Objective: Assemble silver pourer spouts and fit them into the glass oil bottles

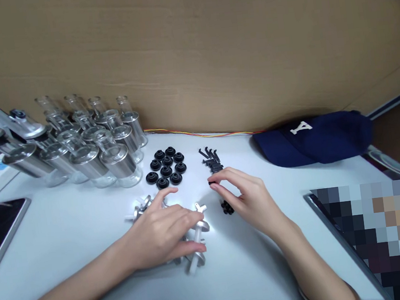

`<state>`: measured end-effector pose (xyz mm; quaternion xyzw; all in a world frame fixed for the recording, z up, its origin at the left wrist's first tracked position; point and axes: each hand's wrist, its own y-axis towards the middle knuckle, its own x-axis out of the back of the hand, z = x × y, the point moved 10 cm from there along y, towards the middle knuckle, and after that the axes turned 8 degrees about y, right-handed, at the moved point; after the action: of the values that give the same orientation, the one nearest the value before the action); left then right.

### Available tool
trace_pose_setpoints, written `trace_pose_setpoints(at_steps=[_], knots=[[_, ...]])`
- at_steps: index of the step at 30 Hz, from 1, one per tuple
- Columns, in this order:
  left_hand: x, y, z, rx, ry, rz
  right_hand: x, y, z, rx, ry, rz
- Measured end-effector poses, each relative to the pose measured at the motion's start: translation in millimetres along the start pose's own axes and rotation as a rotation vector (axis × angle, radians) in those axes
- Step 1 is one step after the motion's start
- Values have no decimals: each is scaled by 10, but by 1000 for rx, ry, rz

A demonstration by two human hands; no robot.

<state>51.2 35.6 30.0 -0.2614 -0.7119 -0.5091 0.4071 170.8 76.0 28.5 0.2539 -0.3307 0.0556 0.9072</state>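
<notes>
1. The left hand (162, 233) lies open, fingers spread, on the silver metal parts (196, 239) at the table's (68, 232) front.
2. The right hand (249, 197) pinches a small black screw (212, 183), just below the screw pile (211, 160).

Silver metal fittings (195, 235): several, disc-flanged with short stems, lay heaped flat under and just beyond the left hand's fingers (184, 219), a few poking out past the fingertips. Small black screws (213, 160): a loose cluster lay just beyond the right hand's fingertips (215, 181), one pinched there; more black pieces (227, 208) sat under the curled fingers.
</notes>
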Motion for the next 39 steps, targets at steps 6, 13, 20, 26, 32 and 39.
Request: trace_pose_setpoints(at_steps=[6,13,20,26,32,39], knots=[[-19,9,5,2,-3,8,-5,-4,19,9,4,-1],[-5,16,-14,-18,22,2,20,2,-6,-12,52,-29],[7,4,-4,1,18,-1,15,13,-8,-19,146,-37],[-19,-11,51,43,73,3,23,-16,-86,-113,415,-58],[32,1,55,58,83,-33,-60,-42,-172,-227,493,-24],[51,8,43,53,111,-62,-62,-26,-152,-225,516,-32]])
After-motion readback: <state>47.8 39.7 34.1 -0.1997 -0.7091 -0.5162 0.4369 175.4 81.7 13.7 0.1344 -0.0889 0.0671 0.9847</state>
